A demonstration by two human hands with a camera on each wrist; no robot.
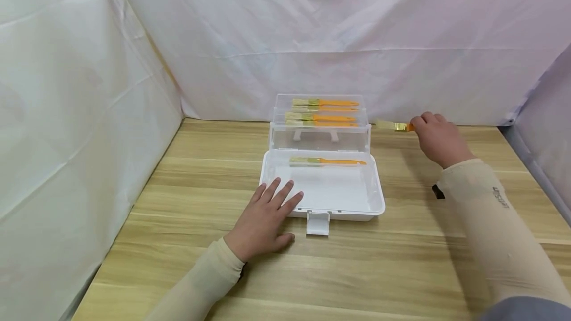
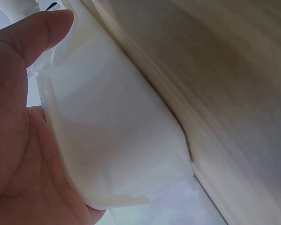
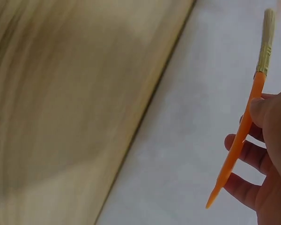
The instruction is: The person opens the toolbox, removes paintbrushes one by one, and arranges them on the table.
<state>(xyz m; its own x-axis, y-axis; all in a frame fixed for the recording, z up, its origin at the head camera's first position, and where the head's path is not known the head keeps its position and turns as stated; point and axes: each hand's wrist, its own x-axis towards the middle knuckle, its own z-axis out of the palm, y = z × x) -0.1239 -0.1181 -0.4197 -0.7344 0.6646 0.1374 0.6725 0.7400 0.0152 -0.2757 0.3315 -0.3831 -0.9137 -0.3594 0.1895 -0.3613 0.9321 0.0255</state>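
My right hand (image 1: pixel 443 138) pinches a paintbrush (image 3: pixel 241 126) by its orange handle, to the right of a white plastic case (image 1: pixel 376 202). Pale bristles with a gold ferrule point left in the head view. With fingers spread, my left hand (image 1: pixel 264 219) rests on the case's front left rim. One paintbrush (image 1: pixel 341 162) lies along the back of the white base. The clear lid (image 1: pixel 318 138) stands raised behind, and several orange-handled paintbrushes (image 1: pixel 334 118) show at its upper part. At the front, the white latch (image 1: pixel 318 224) hangs down.
The case stands on a wood-grain table (image 1: pixel 214 172). A white sheet (image 1: pixel 330 24) hangs along the table's back edge, and another sheet (image 1: pixel 85 113) covers the left side. A grey-white panel (image 1: pixel 548 113) borders the right.
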